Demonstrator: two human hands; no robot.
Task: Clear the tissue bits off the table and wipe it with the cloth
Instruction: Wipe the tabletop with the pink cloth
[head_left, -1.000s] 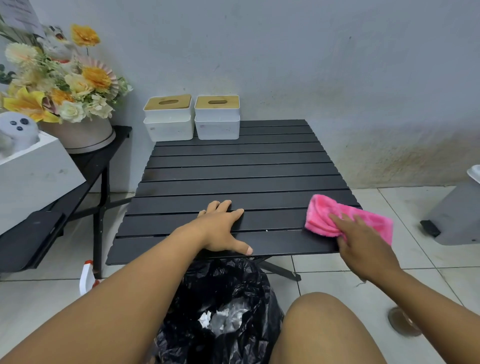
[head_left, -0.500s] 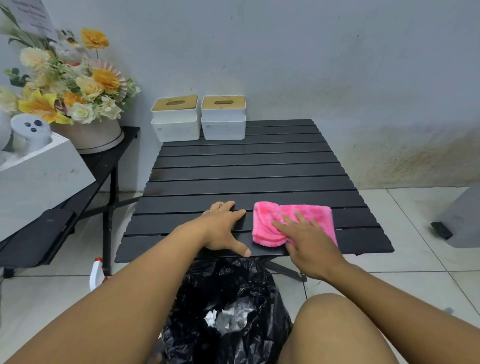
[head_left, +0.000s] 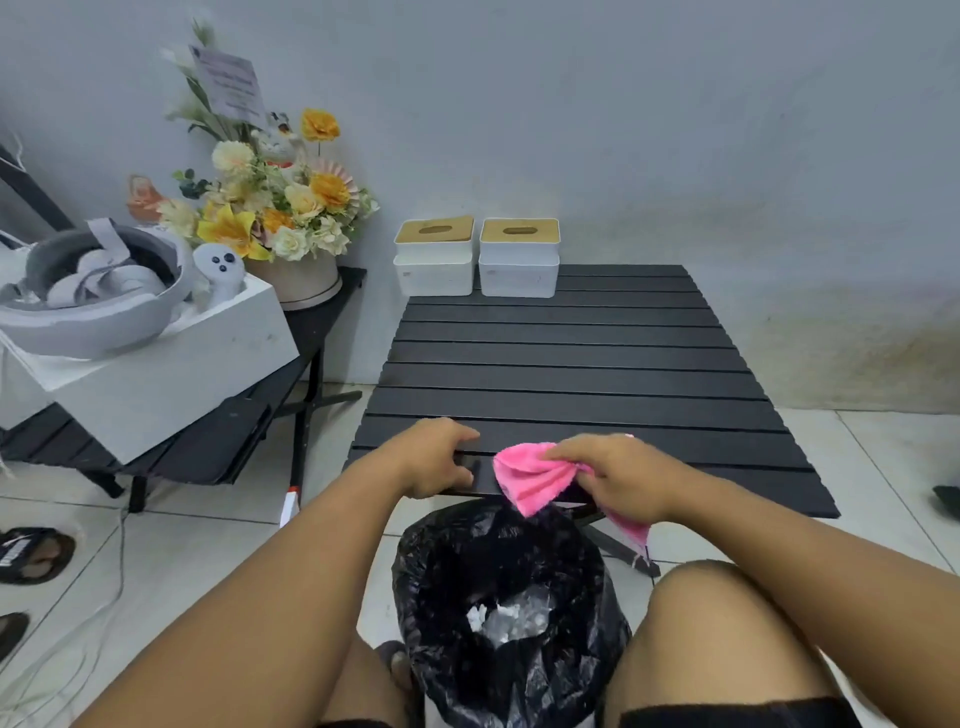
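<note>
A black slatted table (head_left: 571, 364) stands in front of me; I see no tissue bits on its top. My right hand (head_left: 615, 475) grips a bunched pink cloth (head_left: 530, 480) at the table's near edge, and the cloth hangs over the edge above a bin lined with a black bag (head_left: 509, 597). White tissue bits (head_left: 498, 618) lie inside the bag. My left hand (head_left: 436, 457) rests on the near edge of the table, left of the cloth, with its fingers curled over the front slat.
Two white tissue boxes with wooden lids (head_left: 478, 257) stand at the table's far left corner. A side table (head_left: 208, 431) on the left carries a flower pot (head_left: 291, 228) and a white box (head_left: 156, 358). My knees flank the bin. Sandals (head_left: 31, 553) lie at left.
My right hand slid the pink cloth leftward along the front slats, then bunched it and pulled it over the near edge above the bin. My left hand stayed at the edge.
</note>
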